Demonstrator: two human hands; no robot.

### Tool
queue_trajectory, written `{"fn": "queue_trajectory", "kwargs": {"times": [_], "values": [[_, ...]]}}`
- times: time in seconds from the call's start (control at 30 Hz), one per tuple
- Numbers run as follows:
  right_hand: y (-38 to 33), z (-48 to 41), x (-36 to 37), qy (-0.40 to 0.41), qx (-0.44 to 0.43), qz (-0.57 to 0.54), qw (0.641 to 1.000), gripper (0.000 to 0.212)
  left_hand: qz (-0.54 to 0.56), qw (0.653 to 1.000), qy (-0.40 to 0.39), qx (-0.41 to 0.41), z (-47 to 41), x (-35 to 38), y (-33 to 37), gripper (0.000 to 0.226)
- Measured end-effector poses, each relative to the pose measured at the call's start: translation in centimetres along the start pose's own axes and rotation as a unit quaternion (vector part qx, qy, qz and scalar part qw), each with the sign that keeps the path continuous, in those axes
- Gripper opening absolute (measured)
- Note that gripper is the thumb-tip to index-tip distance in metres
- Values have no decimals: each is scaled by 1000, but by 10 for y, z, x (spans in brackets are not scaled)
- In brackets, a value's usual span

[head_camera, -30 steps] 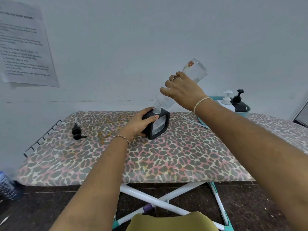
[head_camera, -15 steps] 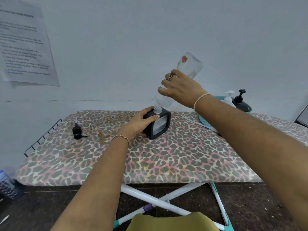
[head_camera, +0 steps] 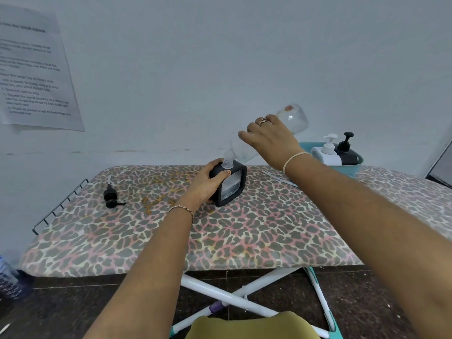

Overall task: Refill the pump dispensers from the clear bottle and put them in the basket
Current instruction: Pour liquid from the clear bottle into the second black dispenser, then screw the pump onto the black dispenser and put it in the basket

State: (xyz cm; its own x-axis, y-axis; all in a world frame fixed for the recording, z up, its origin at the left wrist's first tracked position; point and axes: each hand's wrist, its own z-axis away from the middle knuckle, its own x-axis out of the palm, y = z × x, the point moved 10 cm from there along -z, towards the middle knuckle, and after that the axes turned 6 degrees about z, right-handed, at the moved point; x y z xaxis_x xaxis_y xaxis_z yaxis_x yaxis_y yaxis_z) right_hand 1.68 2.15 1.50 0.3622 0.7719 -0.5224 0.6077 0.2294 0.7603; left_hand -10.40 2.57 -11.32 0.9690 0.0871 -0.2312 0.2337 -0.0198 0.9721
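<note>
A square black dispenser [head_camera: 232, 185] with a clear window stands open-topped on the leopard-print board [head_camera: 244, 228]. My left hand [head_camera: 208, 184] grips its left side. My right hand [head_camera: 269, 140] holds the clear bottle [head_camera: 292, 118] tilted steeply, base up and to the right, its neck at the dispenser's opening. The black pump head [head_camera: 111, 195] lies loose on the board at the left. A teal basket [head_camera: 352, 166] at the back right holds a white dispenser [head_camera: 326, 152] and a black dispenser [head_camera: 346, 150].
A wire rack [head_camera: 58, 206] juts from the board's left end. A flat pale strip [head_camera: 278, 178] lies beside the basket. A printed sheet [head_camera: 34, 77] hangs on the wall. The board's white crossed legs [head_camera: 232, 294] stand on dark floor; a bottle [head_camera: 7, 272] is at the lower left.
The clear bottle's raised base has dropped lower and swung to the right, so the bottle lies flatter. My left hand and the black dispenser have stayed in place.
</note>
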Motion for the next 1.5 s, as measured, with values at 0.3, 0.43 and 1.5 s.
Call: {"fn": "queue_trajectory", "kwargs": {"times": [0.3,0.43,1.5], "values": [[27,41,58,-58,228,-258,937,61,21,1000,3,0,2,0,0,36],[34,59,82,-62,334,-348,874,63,20,1000,0,5,1,1,1,38],[-4,131,96,-10,589,-418,692,81,-10,999,22,48,-4,4,-4,40]]}}
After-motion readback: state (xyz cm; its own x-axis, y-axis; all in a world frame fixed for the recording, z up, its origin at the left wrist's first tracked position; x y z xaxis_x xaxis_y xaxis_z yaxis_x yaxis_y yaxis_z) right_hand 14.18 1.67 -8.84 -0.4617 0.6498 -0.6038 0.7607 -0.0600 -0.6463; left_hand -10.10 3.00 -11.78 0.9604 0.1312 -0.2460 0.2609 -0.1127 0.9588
